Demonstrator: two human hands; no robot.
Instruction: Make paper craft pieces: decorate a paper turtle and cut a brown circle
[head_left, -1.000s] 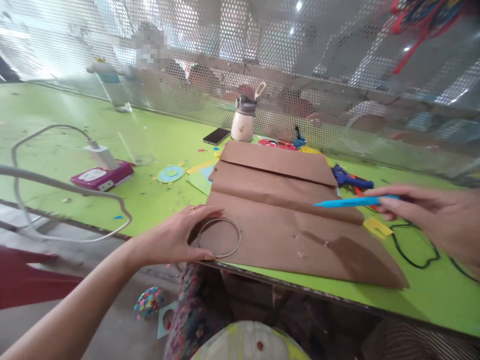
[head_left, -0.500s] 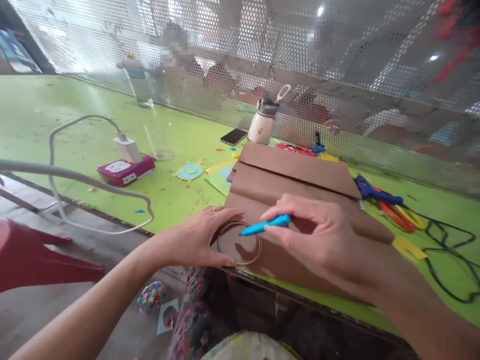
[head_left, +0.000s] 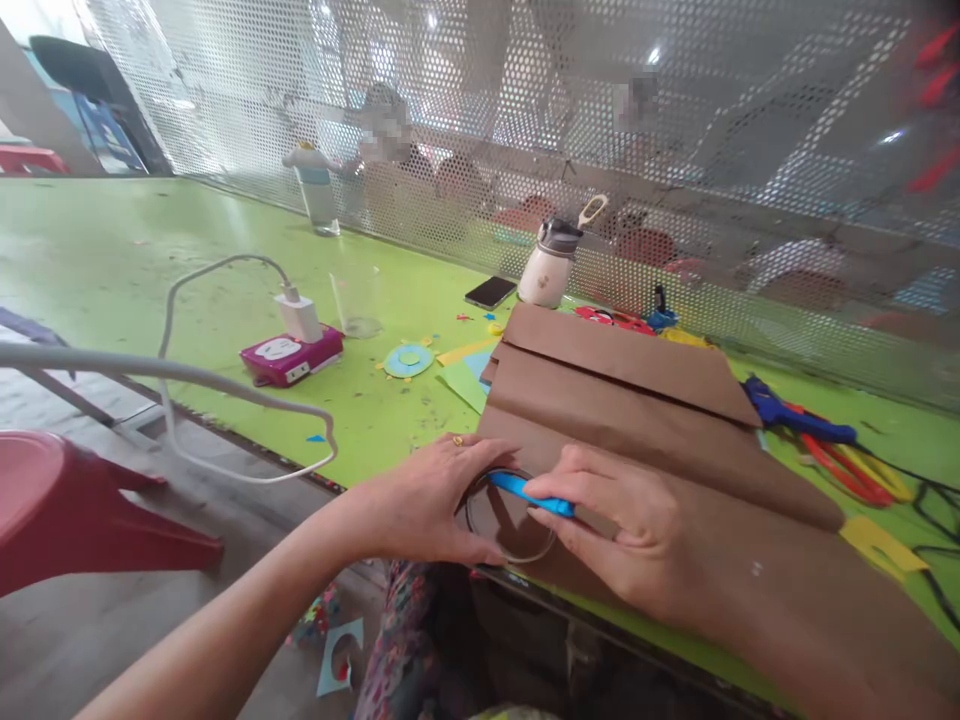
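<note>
A thin round ring lies flat on folded brown paper at the table's near edge. My left hand curves around its left side, thumb below and fingers above, gripping it against the paper. Pinched between the thumb and fingers of my right hand is a blue pen. The pen slants left, and its tip is at the ring's upper left inner edge, close to my left fingers. Whether the tip has left a line cannot be made out.
Behind the paper stand a white bottle and a phone. A blue glue gun and scissors lie at right. At left are a purple power socket, its looping white cable and a clear cup.
My right hand has lowered the pen from above the ring's middle to its upper left inner edge. My left hand stays around the ring. The whole view has shifted slightly.
</note>
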